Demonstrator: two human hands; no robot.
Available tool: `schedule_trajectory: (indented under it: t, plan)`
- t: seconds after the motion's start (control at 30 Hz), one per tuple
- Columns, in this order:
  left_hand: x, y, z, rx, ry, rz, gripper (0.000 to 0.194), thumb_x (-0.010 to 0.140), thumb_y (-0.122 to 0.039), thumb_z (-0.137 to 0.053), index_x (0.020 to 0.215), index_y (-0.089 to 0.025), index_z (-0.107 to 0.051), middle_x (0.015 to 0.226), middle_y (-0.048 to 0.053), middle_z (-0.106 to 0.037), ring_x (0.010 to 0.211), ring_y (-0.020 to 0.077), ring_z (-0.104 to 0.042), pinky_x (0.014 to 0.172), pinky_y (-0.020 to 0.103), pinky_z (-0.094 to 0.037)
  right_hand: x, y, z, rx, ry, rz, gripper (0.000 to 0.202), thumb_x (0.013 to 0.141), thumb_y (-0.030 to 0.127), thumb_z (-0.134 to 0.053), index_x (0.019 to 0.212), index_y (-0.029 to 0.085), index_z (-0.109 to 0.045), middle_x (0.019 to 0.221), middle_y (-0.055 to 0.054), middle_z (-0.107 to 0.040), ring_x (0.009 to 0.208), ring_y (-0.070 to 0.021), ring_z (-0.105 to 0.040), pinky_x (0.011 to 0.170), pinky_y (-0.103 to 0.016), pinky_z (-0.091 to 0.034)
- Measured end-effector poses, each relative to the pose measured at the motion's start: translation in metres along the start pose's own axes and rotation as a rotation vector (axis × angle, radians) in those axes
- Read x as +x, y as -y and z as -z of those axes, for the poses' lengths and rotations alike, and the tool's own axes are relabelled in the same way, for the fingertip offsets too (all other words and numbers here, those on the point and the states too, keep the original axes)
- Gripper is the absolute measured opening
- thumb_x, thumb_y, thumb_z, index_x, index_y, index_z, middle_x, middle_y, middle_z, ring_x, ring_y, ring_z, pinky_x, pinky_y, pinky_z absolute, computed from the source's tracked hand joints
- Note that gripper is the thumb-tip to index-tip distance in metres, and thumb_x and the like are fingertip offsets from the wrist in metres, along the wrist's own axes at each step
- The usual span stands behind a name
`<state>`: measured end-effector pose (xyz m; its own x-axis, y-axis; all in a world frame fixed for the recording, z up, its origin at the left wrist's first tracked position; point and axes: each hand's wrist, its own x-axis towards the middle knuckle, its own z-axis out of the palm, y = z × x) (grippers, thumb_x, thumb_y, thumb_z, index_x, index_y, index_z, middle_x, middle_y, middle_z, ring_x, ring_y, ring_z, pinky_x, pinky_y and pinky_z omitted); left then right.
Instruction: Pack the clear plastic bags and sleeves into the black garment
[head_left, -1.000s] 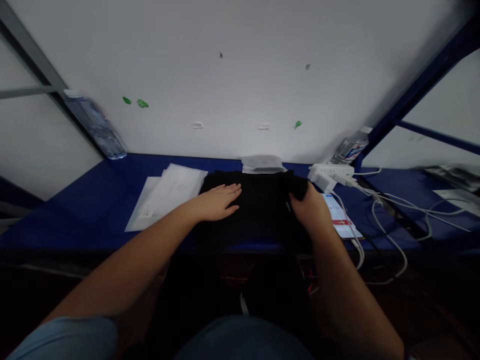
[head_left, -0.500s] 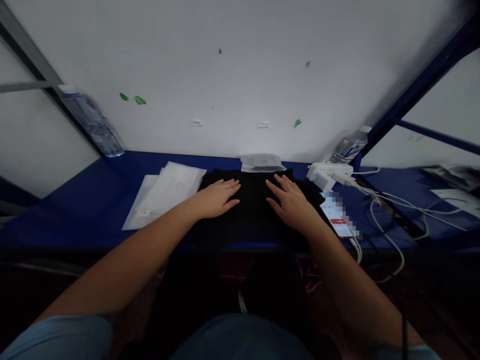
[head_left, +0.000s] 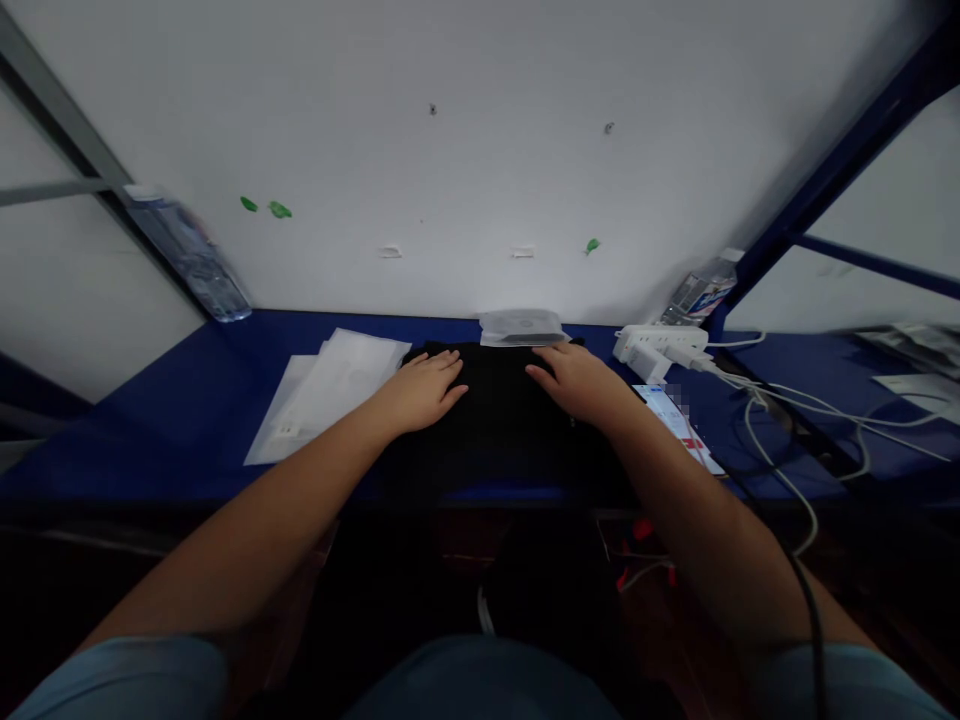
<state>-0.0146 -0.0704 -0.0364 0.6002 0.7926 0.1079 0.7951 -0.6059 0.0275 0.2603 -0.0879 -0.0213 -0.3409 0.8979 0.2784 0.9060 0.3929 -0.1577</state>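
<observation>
A black cloth item [head_left: 499, 400], perhaps a garment, lies folded on the blue table in front of me. Its dark folds are hard to make out. On its left part rests my left hand [head_left: 426, 392], palm down and open, with the thumb apart from the fingers. My right hand [head_left: 581, 385] lies over the right edge of the cloth. Its fingers point left across the far corner and its thumb stands apart; the outer fingers are partly hidden.
Translucent plastic bags [head_left: 341, 375] lie left on the blue table [head_left: 180, 390]; another bag [head_left: 523, 328] lies behind the cloth by the wall. Right are a power strip [head_left: 660, 340], a phone [head_left: 679, 425], white cables [head_left: 799, 405] and a bottle [head_left: 701, 290]. Another bottle [head_left: 191, 255] stands left.
The cloth's right flap no longer reaches out beside the phone; that side is drawn in. My right hand has turned leftward at the far corner. My left hand has shifted slightly left.
</observation>
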Motion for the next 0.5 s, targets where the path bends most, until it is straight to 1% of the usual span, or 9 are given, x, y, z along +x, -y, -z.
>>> schedule_trajectory:
  t: [0.03,0.07,0.17,0.27,0.4,0.5]
  plan:
    - [0.001,0.001,0.001,0.014,0.001,0.021,0.056,0.105,-0.040,-0.034,0.148,-0.008,-0.046,0.159,0.018,-0.039,0.149,0.0269,-0.035,0.123,0.044,-0.027,0.007,0.000,0.000,0.016,-0.016,0.040,0.044,0.104,0.041,-0.045,0.135,0.016,-0.062,0.136,-0.018,-0.063,0.128,-0.0313,-0.057,0.110,-0.050,-0.044]
    - [0.001,0.002,0.001,0.023,0.006,0.037,0.056,0.105,-0.039,-0.034,0.148,-0.006,-0.046,0.158,0.018,-0.040,0.149,0.0271,-0.037,0.123,0.043,-0.028,0.013,0.000,-0.003,0.031,-0.005,0.075,0.043,0.103,0.039,-0.046,0.136,0.016,-0.061,0.136,-0.017,-0.063,0.128,-0.0299,-0.057,0.110,-0.048,-0.044]
    - [0.002,0.006,0.003,0.030,-0.002,0.071,0.053,0.103,-0.035,-0.036,0.147,-0.007,-0.048,0.157,0.017,-0.043,0.146,0.0261,-0.041,0.121,0.041,-0.032,0.022,-0.002,-0.016,0.049,0.088,0.133,0.043,0.102,0.035,-0.049,0.135,0.011,-0.062,0.134,-0.019,-0.064,0.127,-0.0291,-0.058,0.109,-0.044,-0.045]
    - [0.003,0.010,0.004,0.016,-0.031,0.109,0.047,0.101,-0.029,-0.038,0.142,-0.012,-0.054,0.155,0.014,-0.048,0.143,0.0255,-0.045,0.119,0.041,-0.036,0.019,-0.006,-0.023,0.067,0.081,0.103,0.041,0.101,0.035,-0.051,0.131,0.011,-0.065,0.129,-0.018,-0.065,0.121,-0.0284,-0.061,0.107,-0.044,-0.047]
    - [0.004,0.015,0.007,0.007,-0.007,0.159,0.045,0.100,-0.028,-0.038,0.138,-0.011,-0.058,0.152,0.014,-0.051,0.142,0.0261,-0.048,0.118,0.041,-0.038,0.013,-0.013,-0.020,0.083,0.042,0.071,0.033,0.100,0.031,-0.052,0.123,0.015,-0.069,0.118,-0.014,-0.068,0.113,-0.0262,-0.064,0.104,-0.043,-0.050]
    - [0.005,0.019,0.005,0.006,0.000,0.162,0.045,0.100,-0.028,-0.038,0.136,-0.011,-0.060,0.151,0.014,-0.053,0.140,0.0261,-0.049,0.117,0.042,-0.040,0.013,-0.018,-0.017,0.088,0.017,0.073,0.032,0.097,0.026,-0.055,0.123,0.013,-0.069,0.118,-0.015,-0.067,0.112,-0.0251,-0.063,0.105,-0.041,-0.050]
